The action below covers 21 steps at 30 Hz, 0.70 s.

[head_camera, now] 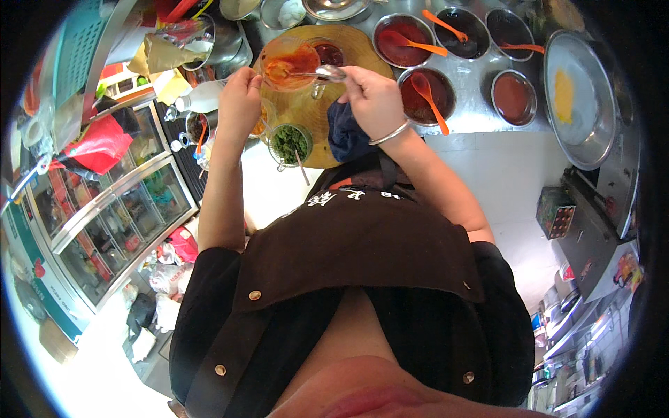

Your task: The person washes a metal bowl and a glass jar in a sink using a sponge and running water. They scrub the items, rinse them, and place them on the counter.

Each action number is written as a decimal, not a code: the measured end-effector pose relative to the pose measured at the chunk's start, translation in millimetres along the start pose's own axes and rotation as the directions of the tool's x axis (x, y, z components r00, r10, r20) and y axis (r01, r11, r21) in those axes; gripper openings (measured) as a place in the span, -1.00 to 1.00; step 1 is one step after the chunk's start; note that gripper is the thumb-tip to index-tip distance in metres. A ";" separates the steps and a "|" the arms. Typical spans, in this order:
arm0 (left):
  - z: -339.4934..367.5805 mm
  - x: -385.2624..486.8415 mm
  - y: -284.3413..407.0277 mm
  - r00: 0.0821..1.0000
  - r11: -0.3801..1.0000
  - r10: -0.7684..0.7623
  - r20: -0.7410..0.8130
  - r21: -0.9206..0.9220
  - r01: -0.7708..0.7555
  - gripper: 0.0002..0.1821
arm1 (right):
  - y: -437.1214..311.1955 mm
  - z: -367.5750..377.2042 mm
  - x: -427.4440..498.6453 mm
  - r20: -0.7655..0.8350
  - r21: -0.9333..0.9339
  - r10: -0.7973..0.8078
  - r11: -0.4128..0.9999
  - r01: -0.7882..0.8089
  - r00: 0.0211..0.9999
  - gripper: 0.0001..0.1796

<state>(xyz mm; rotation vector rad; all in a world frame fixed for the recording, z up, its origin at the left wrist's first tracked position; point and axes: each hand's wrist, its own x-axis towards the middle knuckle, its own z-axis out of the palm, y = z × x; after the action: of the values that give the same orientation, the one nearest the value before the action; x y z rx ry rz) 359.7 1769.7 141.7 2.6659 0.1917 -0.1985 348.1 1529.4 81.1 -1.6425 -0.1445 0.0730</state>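
My left hand (240,102) grips the near rim of a translucent plastic container (290,65) smeared with red-orange sauce, tilted over a round wooden board (373,57). In my right hand (373,99) is a metal spoon (330,73), its far end reaching into the container. Beside and partly behind the container stands a glass jar of dark red sauce (330,55). A dark blue cloth (345,133) lies on the board below my right hand. Nearer me is a glass jar of chopped green herbs (290,144) with a utensil in it; another jar with orange contents (257,127) is partly hidden by my left wrist.
Metal bowls of dark red sauce (426,96) with orange spoons stand to the right on the steel counter (470,117). Beyond them are a smaller bowl of reddish-brown sauce (514,98) and a large metal basin (580,99). At left are a white bottle (201,97) and a glass-fronted display fridge (125,219).
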 end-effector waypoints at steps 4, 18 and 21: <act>18.3 -15.7 -38.3 0.999 0.877 -0.042 0.019 -0.479 0.046 -0.83 | -23.9 23.0 8.4 0.117 -0.193 -0.234 0.948 0.253 0.965 -0.68; 27.7 -28.4 -78.4 0.999 -0.140 -0.009 -0.036 -0.989 -0.037 -0.88 | 39.1 -14.5 -55.3 0.142 -0.320 0.181 0.939 -0.127 0.973 -0.74; 18.6 -31.6 -78.1 0.997 -0.182 -0.033 -0.064 -0.981 -0.069 -0.86 | 55.4 20.4 -59.9 0.336 -0.440 0.312 0.886 -0.145 0.889 -0.69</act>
<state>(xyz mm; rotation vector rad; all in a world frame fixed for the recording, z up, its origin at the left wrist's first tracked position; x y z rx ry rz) 313.5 1827.1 96.9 0.9261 0.1947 0.0886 288.8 1537.3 21.9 -2.0403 -0.2867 0.6052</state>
